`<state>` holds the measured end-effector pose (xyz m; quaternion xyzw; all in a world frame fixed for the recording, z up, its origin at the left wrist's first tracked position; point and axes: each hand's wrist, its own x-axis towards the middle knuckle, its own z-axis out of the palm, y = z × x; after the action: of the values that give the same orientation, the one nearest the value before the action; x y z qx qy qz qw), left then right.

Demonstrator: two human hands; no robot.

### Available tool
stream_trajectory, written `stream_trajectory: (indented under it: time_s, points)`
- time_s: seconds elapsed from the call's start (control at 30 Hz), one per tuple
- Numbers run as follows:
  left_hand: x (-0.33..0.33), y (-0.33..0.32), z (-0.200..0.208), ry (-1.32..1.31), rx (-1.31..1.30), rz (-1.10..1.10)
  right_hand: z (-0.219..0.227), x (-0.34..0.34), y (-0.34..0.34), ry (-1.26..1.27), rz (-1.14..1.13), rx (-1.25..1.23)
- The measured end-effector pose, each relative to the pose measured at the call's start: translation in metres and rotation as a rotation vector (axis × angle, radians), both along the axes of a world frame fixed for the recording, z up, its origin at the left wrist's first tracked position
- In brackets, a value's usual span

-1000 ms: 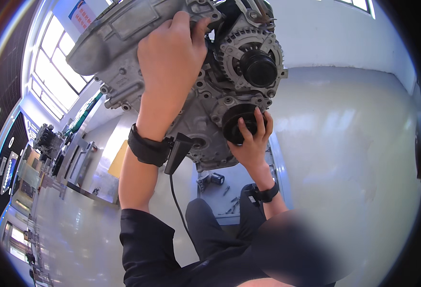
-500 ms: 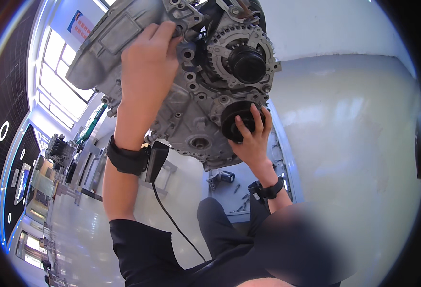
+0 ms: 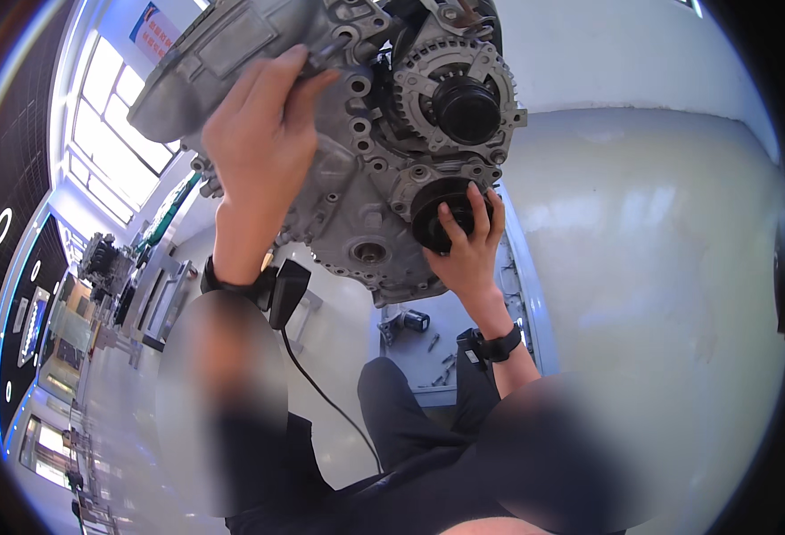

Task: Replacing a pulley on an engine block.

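Observation:
A grey metal engine (image 3: 317, 209) with a cast front cover fills the upper middle. At its upper part, my left hand (image 3: 263, 125) pinches a bolt (image 3: 323, 57) between thumb and fingers. The bolt's far end points at a round hole (image 3: 346, 34) in the engine casting; whether it still sits in the hole I cannot tell. My right hand (image 3: 468, 254) rests on a black pulley (image 3: 430, 201) lower on the engine, its fingers spread over the face. Above that pulley is the alternator (image 3: 465, 100) with its own black pulley.
Beneath the engine, a blue-rimmed tray (image 3: 535, 312) holds a part with a black cylinder (image 3: 417, 321) and several loose bolts (image 3: 446, 366). A black cable (image 3: 321, 388) hangs from the device on my left wrist. Another engine (image 3: 103, 259) and a metal stand (image 3: 162, 308) are at the left.
My left hand has drawn back down and left from the engine casting, and the bolt in its fingers now shows. My right hand stays on the pulley. The view has shifted slightly.

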<state>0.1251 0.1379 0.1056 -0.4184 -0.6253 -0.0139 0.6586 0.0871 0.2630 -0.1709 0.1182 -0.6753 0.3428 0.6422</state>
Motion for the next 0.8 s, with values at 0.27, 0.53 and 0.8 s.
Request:
stream_trajectory:
  time_s: [0.27, 0.53, 0.8]
  points:
    - [0.034, -0.082, -0.033, -0.403, 0.355, 0.032, 0.002, 0.004, -0.002, -0.016, 0.019, 0.051]
    - [0.043, -0.120, -0.133, -0.483, 0.230, 0.075, 0.008, 0.004, -0.008, 0.001, -0.070, 0.106]
    - [0.012, -0.100, -0.169, -0.590, 0.357, -0.086, 0.004, 0.004, -0.002, -0.061, -0.082, 0.118]
